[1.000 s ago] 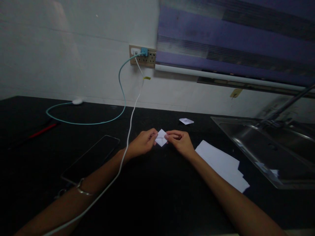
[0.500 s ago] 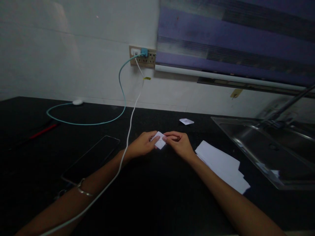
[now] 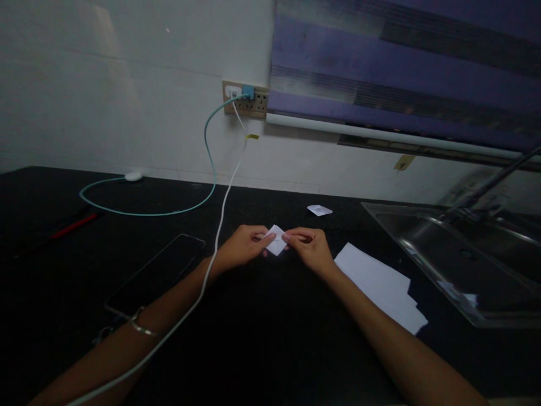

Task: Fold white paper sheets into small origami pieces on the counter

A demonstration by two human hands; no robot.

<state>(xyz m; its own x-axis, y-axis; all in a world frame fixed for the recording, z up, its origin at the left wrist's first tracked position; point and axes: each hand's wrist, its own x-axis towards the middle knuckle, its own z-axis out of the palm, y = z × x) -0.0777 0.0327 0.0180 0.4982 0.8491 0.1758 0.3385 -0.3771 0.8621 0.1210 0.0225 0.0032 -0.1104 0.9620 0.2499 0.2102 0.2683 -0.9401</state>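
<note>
A small folded piece of white paper [image 3: 276,245], diamond-shaped with a crease across it, is held up between my two hands over the dark counter. My left hand [image 3: 245,245] pinches its left corner, thumb on top. On the opposite corner, my right hand [image 3: 310,245] grips with thumb and bent forefinger. The fingers beneath the paper are mostly hidden. Beyond my right hand lies another folded white paper [image 3: 320,210]. A stack of white sheets [image 3: 378,285] rests beside my right forearm, partly covered by it.
A phone [image 3: 158,273] lies by my left forearm. A white cable [image 3: 220,231] runs from the wall socket [image 3: 253,107] across that arm. A teal cable [image 3: 169,213] loops at the back left, near a red-and-black tool [image 3: 74,225]. The metal sink [image 3: 426,254] is at right.
My hands have shifted slightly on the folded paper, and its top edge now shows separate layers. Everything else stays in place apart from a slight camera shift.
</note>
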